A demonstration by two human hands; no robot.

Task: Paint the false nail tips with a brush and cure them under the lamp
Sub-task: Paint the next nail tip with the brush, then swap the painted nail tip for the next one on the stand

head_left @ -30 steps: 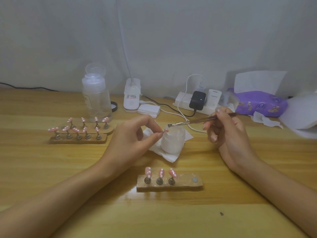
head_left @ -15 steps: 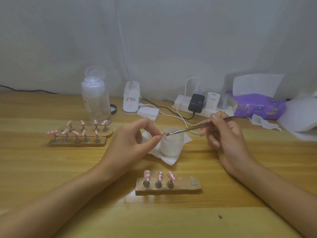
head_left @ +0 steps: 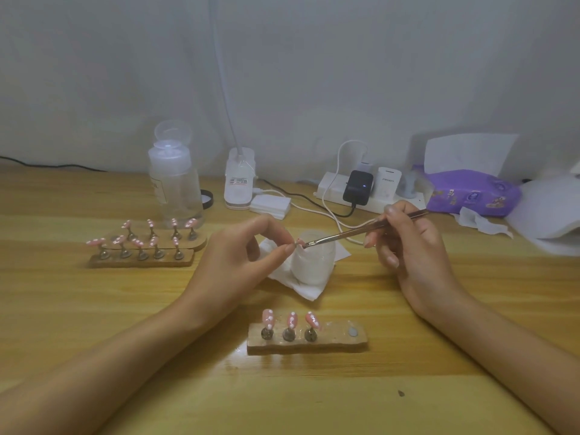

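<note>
My left hand (head_left: 241, 255) pinches a small pink nail tip (head_left: 298, 242) between thumb and forefinger, above a white jar (head_left: 312, 265). A thin metal-handled brush (head_left: 361, 231) is held in my right hand (head_left: 408, 246), and its bristles touch the nail tip. Close to me stands a wooden holder (head_left: 307, 340) with three pink, white-dotted nail tips (head_left: 292, 320) on pegs. A white lamp base (head_left: 239, 183) with a bendy neck stands at the back.
Two more wooden holders (head_left: 141, 259) with several pink tips sit at the left. A clear bottle (head_left: 174, 180) stands behind them. A power strip with chargers (head_left: 361, 186), a purple tissue pack (head_left: 470, 193) and white papers (head_left: 552, 215) line the back right. A tissue (head_left: 301, 287) lies under the jar.
The brush tip has come down and left onto the nail tip pinched in my left hand. The view has shifted slightly; both hands stay over the jar.
</note>
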